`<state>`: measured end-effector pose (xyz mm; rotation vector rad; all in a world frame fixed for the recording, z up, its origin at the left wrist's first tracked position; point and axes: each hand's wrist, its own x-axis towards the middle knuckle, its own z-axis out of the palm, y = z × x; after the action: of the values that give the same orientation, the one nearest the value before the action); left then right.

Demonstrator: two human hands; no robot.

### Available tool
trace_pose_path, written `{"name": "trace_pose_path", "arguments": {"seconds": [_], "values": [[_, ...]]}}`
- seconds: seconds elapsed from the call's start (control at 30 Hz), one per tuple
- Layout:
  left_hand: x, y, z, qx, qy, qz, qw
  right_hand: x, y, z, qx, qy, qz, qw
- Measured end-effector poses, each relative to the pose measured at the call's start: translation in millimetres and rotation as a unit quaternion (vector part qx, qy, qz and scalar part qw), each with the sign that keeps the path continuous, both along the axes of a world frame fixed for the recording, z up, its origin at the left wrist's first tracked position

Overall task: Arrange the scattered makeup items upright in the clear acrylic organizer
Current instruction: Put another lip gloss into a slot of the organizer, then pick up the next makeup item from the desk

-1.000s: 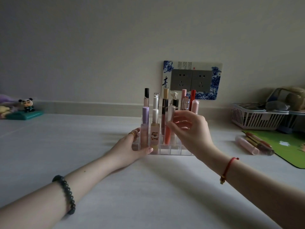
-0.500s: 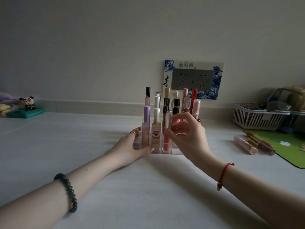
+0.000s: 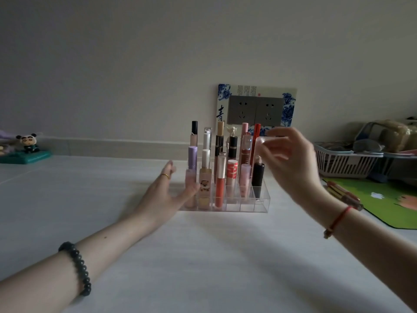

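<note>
- Clear acrylic organizer (image 3: 261,201): stands on the white tabletop (image 3: 203,256), near its middle, in front of a grey double wall socket (image 3: 256,109). Tubes stand upright in its gridded compartments, among them a lilac-capped tube (image 3: 192,157), a beige bottle with a cartoon label (image 3: 205,188), an orange-red gloss tube (image 3: 219,188) and a black tube (image 3: 258,175); the front-right compartments hold nothing.
- Left hand (image 3: 167,193): fingers spread apart, palm turned to the organizer's left end; thumb overlaps its front-left corner, gripping nothing.
- Right hand (image 3: 291,163): raised above the organizer's right side, motion-blurred; whether the fingers pinch anything cannot be told.
- Loose makeup tubes (image 3: 343,193): lie flat at the right, on a green mat (image 3: 383,199).
- White basket (image 3: 343,161): behind the mat.
</note>
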<state>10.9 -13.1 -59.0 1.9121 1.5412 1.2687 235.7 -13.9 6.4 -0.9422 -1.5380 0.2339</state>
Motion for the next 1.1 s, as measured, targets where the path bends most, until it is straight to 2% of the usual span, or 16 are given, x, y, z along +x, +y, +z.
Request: {"name": "trace_pose_path", "arguments": {"seconds": [0.07, 0.17, 0.27, 0.43, 0.6, 0.73, 0.87, 1.0, 1.1], "values": [[-1, -3, 8, 0.108, -0.045, 0.028, 0.993, 24, 3, 7, 0.014, 0.003, -0.038, 0.999], [7, -12, 26, 0.275, -0.06, 0.026, 0.959, 63, 10, 7, -0.013, -0.028, -0.095, 0.995], [37, -29, 36, 0.302, -0.063, -0.051, 0.95, 96, 19, -6, -0.073, -0.07, -0.143, 0.985], [112, -42, 29, 0.204, -0.035, -0.201, 0.958, 127, 31, -26, -0.182, -0.131, -0.183, 0.957], [185, -24, 20, 0.026, -0.02, -0.235, 0.971, 128, 33, -37, -0.235, -0.175, -0.196, 0.936], [227, 6, 19, -0.117, -0.087, -0.189, 0.971, 127, 33, -44, -0.262, -0.2, -0.201, 0.922], [251, 29, 13, -0.221, -0.192, -0.15, 0.944, 127, 37, -47, -0.273, -0.217, -0.218, 0.911], [271, 67, -15, -0.24, -0.27, -0.147, 0.921, 128, 38, -46, -0.281, -0.197, -0.218, 0.914], [268, 56, -7, -0.22, -0.311, -0.151, 0.912, 129, 35, -43, -0.307, -0.096, -0.161, 0.933]]}}
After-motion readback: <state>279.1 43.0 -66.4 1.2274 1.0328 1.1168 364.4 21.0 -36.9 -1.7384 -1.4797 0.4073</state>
